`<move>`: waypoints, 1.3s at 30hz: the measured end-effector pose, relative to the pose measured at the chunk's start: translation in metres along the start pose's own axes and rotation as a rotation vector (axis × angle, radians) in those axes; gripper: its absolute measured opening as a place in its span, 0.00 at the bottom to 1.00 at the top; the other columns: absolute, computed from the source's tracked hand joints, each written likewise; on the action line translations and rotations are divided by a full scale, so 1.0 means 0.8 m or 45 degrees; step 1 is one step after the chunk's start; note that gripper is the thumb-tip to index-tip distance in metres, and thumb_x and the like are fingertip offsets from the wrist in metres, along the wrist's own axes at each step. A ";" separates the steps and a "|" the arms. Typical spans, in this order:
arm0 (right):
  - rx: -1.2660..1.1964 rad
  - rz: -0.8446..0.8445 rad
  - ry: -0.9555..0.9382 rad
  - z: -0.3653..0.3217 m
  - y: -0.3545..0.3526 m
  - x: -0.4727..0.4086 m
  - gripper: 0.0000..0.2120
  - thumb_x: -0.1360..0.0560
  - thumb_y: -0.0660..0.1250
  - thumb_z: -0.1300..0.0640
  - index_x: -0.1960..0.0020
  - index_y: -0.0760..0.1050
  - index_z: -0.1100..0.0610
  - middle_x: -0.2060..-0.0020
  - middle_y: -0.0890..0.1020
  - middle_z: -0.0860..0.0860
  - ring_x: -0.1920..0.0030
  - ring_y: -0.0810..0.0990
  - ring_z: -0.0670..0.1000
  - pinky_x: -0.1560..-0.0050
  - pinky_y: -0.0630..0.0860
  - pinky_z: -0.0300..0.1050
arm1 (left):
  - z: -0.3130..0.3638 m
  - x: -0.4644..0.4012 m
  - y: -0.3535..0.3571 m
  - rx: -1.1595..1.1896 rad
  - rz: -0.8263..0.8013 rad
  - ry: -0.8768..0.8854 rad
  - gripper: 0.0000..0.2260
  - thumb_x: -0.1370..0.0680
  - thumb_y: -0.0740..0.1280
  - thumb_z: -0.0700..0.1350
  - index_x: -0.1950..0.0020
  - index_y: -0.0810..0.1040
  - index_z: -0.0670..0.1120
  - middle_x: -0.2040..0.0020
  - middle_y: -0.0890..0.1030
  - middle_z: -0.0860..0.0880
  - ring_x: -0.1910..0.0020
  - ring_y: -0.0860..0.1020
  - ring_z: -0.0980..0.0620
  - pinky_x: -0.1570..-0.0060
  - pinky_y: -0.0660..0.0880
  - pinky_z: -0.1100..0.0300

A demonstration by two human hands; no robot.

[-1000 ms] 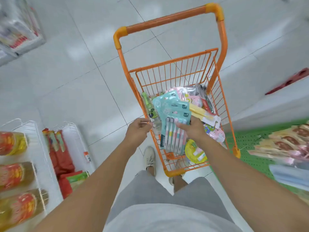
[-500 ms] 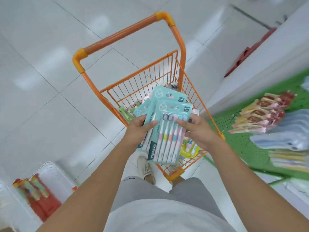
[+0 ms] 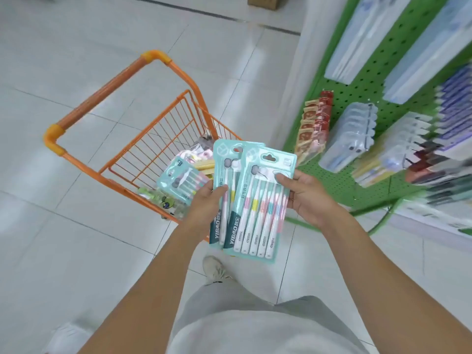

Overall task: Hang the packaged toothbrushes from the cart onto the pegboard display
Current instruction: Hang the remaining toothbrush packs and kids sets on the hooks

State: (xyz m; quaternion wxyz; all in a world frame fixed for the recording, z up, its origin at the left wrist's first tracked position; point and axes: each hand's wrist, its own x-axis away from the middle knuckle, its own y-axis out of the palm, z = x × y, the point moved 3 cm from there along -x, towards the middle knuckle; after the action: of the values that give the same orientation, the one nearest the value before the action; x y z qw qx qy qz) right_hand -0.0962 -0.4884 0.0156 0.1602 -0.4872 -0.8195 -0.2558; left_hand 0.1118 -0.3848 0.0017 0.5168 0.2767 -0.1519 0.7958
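orange cart (image 3: pixel 84 159) w/ toothbrush packs (image 3: pixel 178 181), 2 packs (image 3: pixel 258 200) in both hands

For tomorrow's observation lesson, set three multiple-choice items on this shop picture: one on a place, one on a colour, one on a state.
1. Where is the pegboard display relative to the cart?
A. To its right
B. To its left
C. Under it

2. What colour is the cart's frame?
A. Blue
B. Orange
C. Black

3. What is the front toothbrush pack doing?
A. Hanging on a peg
B. Lying on the floor
C. Held in the right hand

Answers:
1 A, the green board stands right of the cart.
2 B, handle and wires are orange.
3 C, the right hand grips its edge, while the left hand holds the pack behind.
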 end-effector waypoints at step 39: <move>-0.078 0.609 -0.248 0.001 -0.588 0.296 0.12 0.25 0.73 0.64 0.42 0.82 0.57 0.49 0.87 0.54 0.47 0.86 0.56 0.48 0.81 0.51 | -0.104 0.094 0.573 -0.414 -0.100 0.126 0.07 0.23 0.74 0.48 0.48 0.84 0.48 0.53 0.86 0.51 0.52 0.84 0.51 0.50 0.79 0.56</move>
State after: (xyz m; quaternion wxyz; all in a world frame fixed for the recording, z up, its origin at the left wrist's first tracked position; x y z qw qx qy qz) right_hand -0.6229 -0.5037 0.0122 0.1218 -0.6942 -0.6843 -0.1873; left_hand -0.3510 -0.4780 0.0002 0.5924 0.1556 -0.2421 0.7525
